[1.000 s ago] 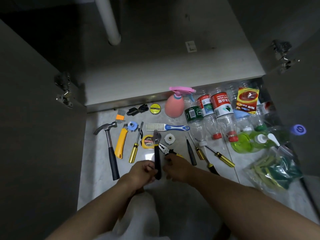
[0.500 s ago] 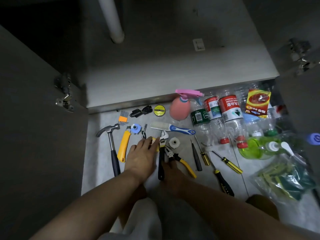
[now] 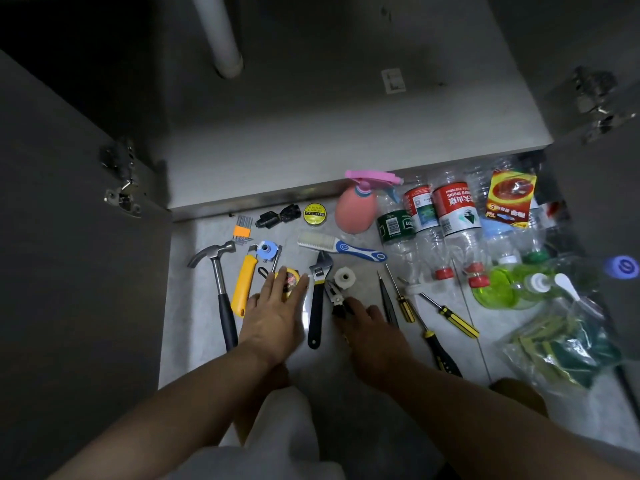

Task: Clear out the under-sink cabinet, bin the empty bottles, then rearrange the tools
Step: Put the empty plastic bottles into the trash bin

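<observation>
While looking down through the head view, note the left hand [image 3: 277,317] laid flat, fingers straight, on the yellow tape measure [image 3: 290,278], clasping nothing. Cannot tell the grip of the right hand [image 3: 372,329]: lies over the handles of the pliers [image 3: 335,296] and hides them. Between the two hands, just beside the left fingertips, find the adjustable wrench [image 3: 317,296] lying on the floor tiles [image 3: 187,306].

Likely to knock that wrench askew if sliding the tape measure rightward. Beware the utility knife [image 3: 244,285] just left of the left hand; cannot tell whether bladed out, so treat as sharp. Likely also to send the white plastic nut [image 3: 344,277] rolling, sitting as it does just beside the pliers' nose, should the pliers swing on lifting. Mind the screwdrivers [image 3: 403,301] just right of the right hand: round handles, apt to roll toward the empty bottles [image 3: 453,216]. Not yet binned, those, and heaped on their sides at the far right, ready to scatter under a careless forearm.

For room, look far: broad space on the cabinet floor [image 3: 346,133] right of the drain pipe [image 3: 221,36]. Clear the raised front lip [image 3: 259,199] when carrying tools in. Hemmed left by the open door [image 3: 69,254], near the hammer [image 3: 221,296], and right by the other door [image 3: 609,188] above the bottles. Little spare tile between tools.
</observation>
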The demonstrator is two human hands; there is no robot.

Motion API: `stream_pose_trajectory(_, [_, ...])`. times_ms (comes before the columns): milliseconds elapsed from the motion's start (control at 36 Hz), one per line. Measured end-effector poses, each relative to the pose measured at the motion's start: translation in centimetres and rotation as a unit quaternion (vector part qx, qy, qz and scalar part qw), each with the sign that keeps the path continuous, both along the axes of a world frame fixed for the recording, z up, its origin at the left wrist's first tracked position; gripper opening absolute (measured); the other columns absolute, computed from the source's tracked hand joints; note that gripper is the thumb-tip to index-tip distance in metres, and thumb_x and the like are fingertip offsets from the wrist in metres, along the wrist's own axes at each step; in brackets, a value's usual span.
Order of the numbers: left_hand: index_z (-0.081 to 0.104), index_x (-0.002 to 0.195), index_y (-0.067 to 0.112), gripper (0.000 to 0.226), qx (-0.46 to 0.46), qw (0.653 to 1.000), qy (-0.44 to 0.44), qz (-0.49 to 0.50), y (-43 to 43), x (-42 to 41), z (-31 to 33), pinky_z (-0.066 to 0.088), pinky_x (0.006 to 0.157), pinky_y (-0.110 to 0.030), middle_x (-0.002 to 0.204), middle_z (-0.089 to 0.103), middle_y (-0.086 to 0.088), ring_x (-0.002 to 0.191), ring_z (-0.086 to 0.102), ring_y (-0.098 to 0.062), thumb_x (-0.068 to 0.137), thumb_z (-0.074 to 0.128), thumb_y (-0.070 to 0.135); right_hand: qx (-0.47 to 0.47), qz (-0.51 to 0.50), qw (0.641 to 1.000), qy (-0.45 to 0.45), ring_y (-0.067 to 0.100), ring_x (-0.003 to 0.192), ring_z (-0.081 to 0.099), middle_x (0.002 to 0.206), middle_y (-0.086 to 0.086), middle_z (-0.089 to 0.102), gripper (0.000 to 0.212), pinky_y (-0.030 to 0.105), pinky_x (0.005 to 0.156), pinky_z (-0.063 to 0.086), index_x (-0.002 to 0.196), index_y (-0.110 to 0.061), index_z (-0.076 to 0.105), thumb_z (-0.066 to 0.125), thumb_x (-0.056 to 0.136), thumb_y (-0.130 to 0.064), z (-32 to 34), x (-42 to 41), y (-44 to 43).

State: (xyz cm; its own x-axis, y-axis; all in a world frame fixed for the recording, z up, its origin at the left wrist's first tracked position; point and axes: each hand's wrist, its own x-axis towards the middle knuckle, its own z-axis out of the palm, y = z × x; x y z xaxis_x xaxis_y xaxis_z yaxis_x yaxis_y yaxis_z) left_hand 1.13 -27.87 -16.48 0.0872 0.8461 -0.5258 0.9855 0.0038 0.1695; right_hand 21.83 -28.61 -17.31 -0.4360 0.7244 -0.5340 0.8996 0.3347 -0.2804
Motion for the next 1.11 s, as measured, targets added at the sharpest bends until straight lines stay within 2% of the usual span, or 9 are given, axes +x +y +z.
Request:
stream_pose_trajectory(111, [0.004,0.160,0.038,0.087,-0.027,1.000,-0.012,-0.010,0.1,-0.3,0.5,0.020,0.123,-0.052,0.169,-0.005,-0.008,0.156,-0.003,-0.032,0.094,0.060,0.032,-0.011,-0.076,0.997,0.017,0.027,0.121,0.039,0.154,-0.003,0.012,0.085,0.045,0.083,0.055,0.145,-0.033,0.028,0.076,0.076,-0.019,-0.5,-0.1,-1.0])
stream_pose_trajectory(250, [0.042,0.149,0.025,0.057,-0.101,0.993,-0.047,-0.037,3.4,-0.8,3.6,0.040,0.112,-0.046,0.152,0.036,-0.008,0.140,0.037,-0.029,0.095,0.056,0.039,-0.064,-0.082,0.994,0.019,0.030,0.121,0.039,0.150,0.001,0.016,0.074,0.046,0.093,0.051,0.146,-0.026,0.031,0.069,0.084,-0.017,0.9,-0.3,-0.4])
stream_pose_trajectory(389, [0.054,0.138,0.023,0.039,-0.213,0.969,-0.058,-0.110,8.5,-0.2,9.3,0.047,0.103,-0.039,0.137,0.057,-0.006,0.121,0.056,-0.024,0.102,0.051,0.037,-0.174,-0.010,0.985,-0.015,0.034,0.123,0.052,0.143,0.012,0.040,0.048,0.041,0.101,0.045,0.143,-0.016,0.047,0.057,0.096,-0.021,5.6,0.4,4.9])
stream_pose_trajectory(611, [0.053,0.142,0.022,0.044,-0.113,0.974,-0.008,-0.196,14.9,4.7,18.8,0.041,0.095,-0.024,0.148,0.048,-0.001,0.123,0.055,-0.022,0.101,0.054,0.036,-0.118,-0.032,0.990,-0.069,0.028,0.135,0.047,0.152,0.010,0.045,0.050,0.034,0.108,0.039,0.148,-0.020,0.047,0.054,0.099,-0.026,16.3,7.1,13.7])
stream_pose_trajectory(750, [0.051,0.144,0.023,0.044,-0.089,0.980,-0.026,-0.176,15.9,9.2,21.3,0.045,0.099,-0.031,0.144,0.055,-0.003,0.123,0.055,-0.024,0.101,0.054,0.032,-0.047,-0.129,0.988,-0.070,0.029,0.126,0.054,0.142,0.013,0.055,0.047,0.035,0.104,0.045,0.141,-0.016,0.052,0.058,0.096,-0.027,19.9,12.5,15.9])
stream_pose_trajectory(889, [0.059,0.138,0.020,0.037,-0.079,0.974,-0.104,-0.183,14.4,12.8,20.0,0.045,0.102,-0.030,0.139,0.059,-0.001,0.120,0.057,-0.018,0.102,0.053,0.031,-0.033,-0.300,0.953,-0.005,0.030,0.105,0.060,0.127,0.017,0.061,0.043,0.035,0.091,0.051,0.131,-0.007,0.055,0.064,0.092,-0.022,17.9,14.7,14.7])
stream_pose_trajectory(972, [0.062,0.133,0.018,0.033,-0.098,0.971,-0.160,-0.148,13.9,13.9,17.5,0.039,0.092,-0.022,0.135,0.061,-0.001,0.108,0.054,-0.013,0.103,0.054,0.029,-0.062,-0.351,0.934,0.005,0.031,0.114,0.060,0.130,0.015,0.060,0.052,0.037,0.096,0.052,0.134,-0.008,0.050,0.070,0.090,-0.026,15.2,14.4,14.1])
stream_pose_trajectory(1056, [0.066,0.128,0.012,0.031,-0.129,0.971,-0.162,-0.123,14.2,14.2,14.9,0.045,0.100,-0.028,0.134,0.062,-0.003,0.115,0.058,-0.019,0.103,0.053,0.025,-0.062,-0.389,0.919,-0.009,0.031,0.118,0.058,0.136,0.016,0.053,0.062,0.035,0.089,0.053,0.139,-0.008,0.043,0.072,0.089,-0.030,12.7,13.4,14.4])
stream_pose_trajectory(1111, [0.068,0.123,0.009,0.031,-0.144,0.972,-0.137,-0.123,14.6,14.1,13.3,0.048,0.103,-0.036,0.132,0.063,-0.007,0.118,0.059,-0.024,0.102,0.051,0.024,-0.037,-0.414,0.909,-0.013,0.032,0.123,0.054,0.139,0.016,0.047,0.069,0.039,0.096,0.052,0.142,-0.009,0.038,0.074,0.087,-0.031,11.3,12.8,14.6])
